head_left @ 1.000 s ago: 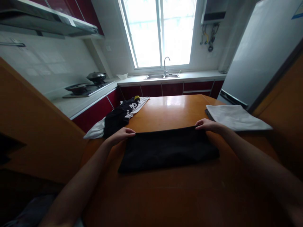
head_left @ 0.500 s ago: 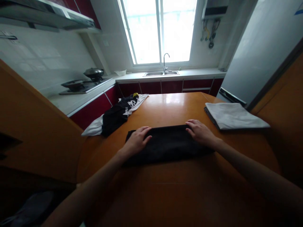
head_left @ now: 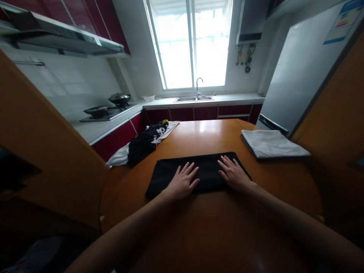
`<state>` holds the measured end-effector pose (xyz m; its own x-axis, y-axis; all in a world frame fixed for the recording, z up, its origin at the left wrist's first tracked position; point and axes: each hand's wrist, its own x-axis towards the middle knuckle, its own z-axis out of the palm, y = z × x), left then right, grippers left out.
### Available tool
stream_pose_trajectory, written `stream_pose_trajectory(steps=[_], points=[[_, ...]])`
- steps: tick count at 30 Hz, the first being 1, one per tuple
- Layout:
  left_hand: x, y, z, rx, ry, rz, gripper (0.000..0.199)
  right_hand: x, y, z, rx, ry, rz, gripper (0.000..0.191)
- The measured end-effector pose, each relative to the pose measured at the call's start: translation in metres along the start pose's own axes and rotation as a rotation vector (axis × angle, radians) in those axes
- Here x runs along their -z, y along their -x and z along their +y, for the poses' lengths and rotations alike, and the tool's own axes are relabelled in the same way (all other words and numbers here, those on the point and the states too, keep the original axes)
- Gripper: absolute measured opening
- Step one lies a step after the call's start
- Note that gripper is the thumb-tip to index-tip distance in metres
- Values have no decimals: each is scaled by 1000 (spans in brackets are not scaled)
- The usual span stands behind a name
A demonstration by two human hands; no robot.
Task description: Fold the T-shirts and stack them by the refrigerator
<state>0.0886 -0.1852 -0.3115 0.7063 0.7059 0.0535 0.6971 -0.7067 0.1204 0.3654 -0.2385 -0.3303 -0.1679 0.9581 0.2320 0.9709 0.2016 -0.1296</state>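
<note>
A black folded cloth, perhaps a garment (head_left: 165, 172), lies flat as a wide rectangle on the wooden table (head_left: 204, 223). Near its middle, my left hand (head_left: 183, 182) rests on the fabric with fingers spread. My right hand (head_left: 233, 172) lies toward the cloth's right end, palm down, its fingers also apart. Neither hand grips anything. Which kind of garment it is cannot be told from the folded shape.
At the table's left edge lies a loose heap with a black printed shirt (head_left: 142, 146) and white cloth (head_left: 118, 155). A folded white-and-dark stack (head_left: 274, 144) sits on the right. Beyond are a sink (head_left: 186, 99), a stove (head_left: 109, 113) and a refrigerator (head_left: 295, 72).
Both hands have come back from the cloth's far edge onto its top, fingers spreading flat. The left hand moved rightward. The camera view has tilted up a little.
</note>
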Motion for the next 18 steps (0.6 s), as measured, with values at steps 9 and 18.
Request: stream_pose_trajectory(steps=[9,18], points=[[-41,-26,34,-54,-58,106,56,-24,-5,-46,9,-76,-105,61],[-41,-25,32,-49,-89,113,56,-12,-15,-16,-125,-35,-3,63]])
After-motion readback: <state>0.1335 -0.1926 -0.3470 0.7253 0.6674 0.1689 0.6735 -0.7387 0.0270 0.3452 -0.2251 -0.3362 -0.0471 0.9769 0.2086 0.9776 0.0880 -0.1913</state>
